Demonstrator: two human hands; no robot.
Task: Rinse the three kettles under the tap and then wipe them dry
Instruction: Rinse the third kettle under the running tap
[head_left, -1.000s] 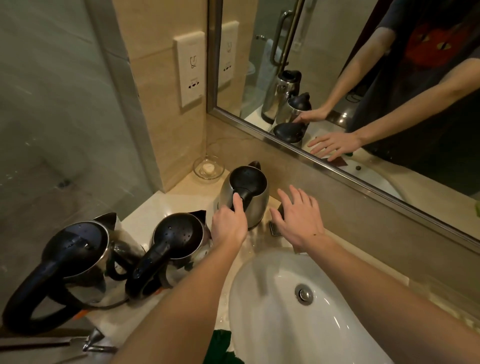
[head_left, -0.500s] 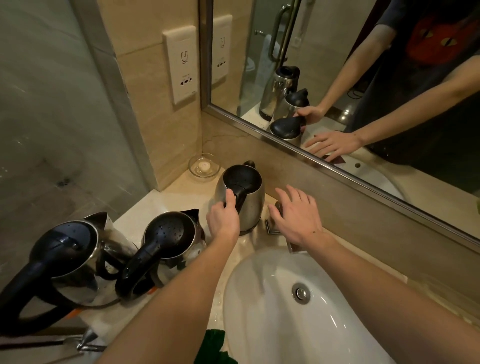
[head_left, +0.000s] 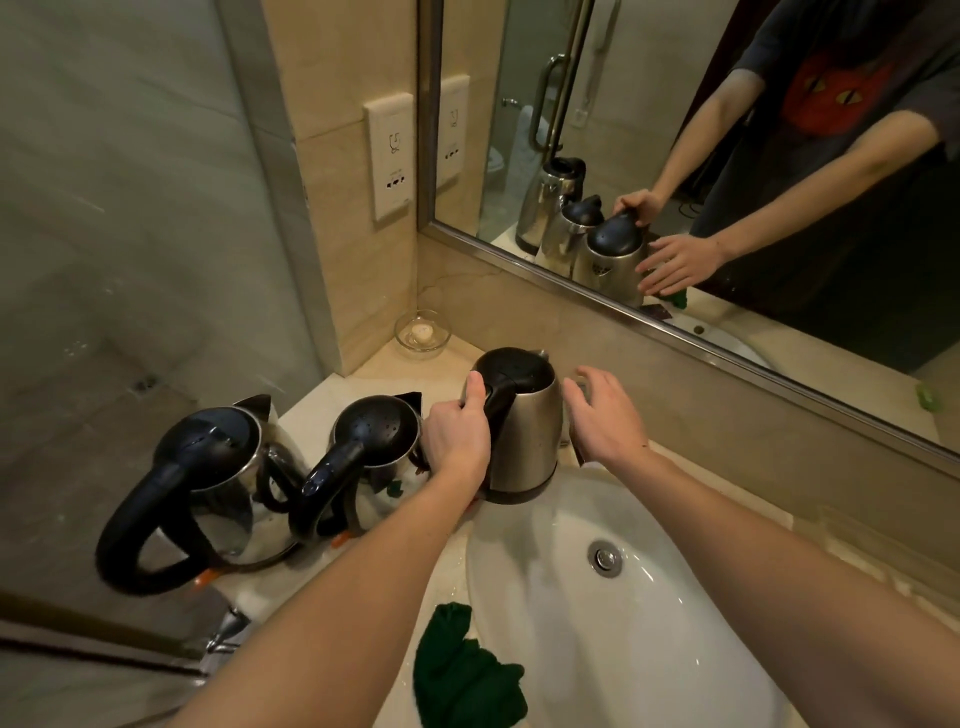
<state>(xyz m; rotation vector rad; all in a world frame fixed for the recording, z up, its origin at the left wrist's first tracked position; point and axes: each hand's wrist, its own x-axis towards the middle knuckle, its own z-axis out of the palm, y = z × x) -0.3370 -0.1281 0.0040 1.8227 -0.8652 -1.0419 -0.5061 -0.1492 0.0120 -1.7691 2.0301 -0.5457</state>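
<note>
Gripping the black handle of the brushed kettle (head_left: 524, 431), the left hand (head_left: 457, 436) has its fingers wrapped round the grip and its thumb laid up along the top. The kettle stands upright, long axis vertical, with its small spout turned away towards the mirror (head_left: 727, 156) and its handle towards the person. Its dark base sits over the far left rim of the sink (head_left: 675, 649); whether it rests there or is lifted cannot be told. The right hand (head_left: 605, 415) is wide, fingers spread and loosely straight, holding nothing, just beside the kettle's right flank. It seems not quite to touch the metal, though the angle is poor. Whatever stands behind that hand is hidden.

On the pale counter to the left, the middle kettle (head_left: 374, 441) and the left kettle (head_left: 223, 467) stand side by side, spouts away from the person and handles towards them. Both have mirror-bright, rounded steel bodies, domed black lids and thick looped black handles, while the held one is matte and straighter-sided. Drops bead on the middle lid.

The sink is a glossy white oval with a metal drain (head_left: 605, 558). A crumpled green cloth (head_left: 462, 675) lies on its near rim, cut off by the frame's lower edge. A small glass dish (head_left: 422, 332) sits in the corner.
</note>
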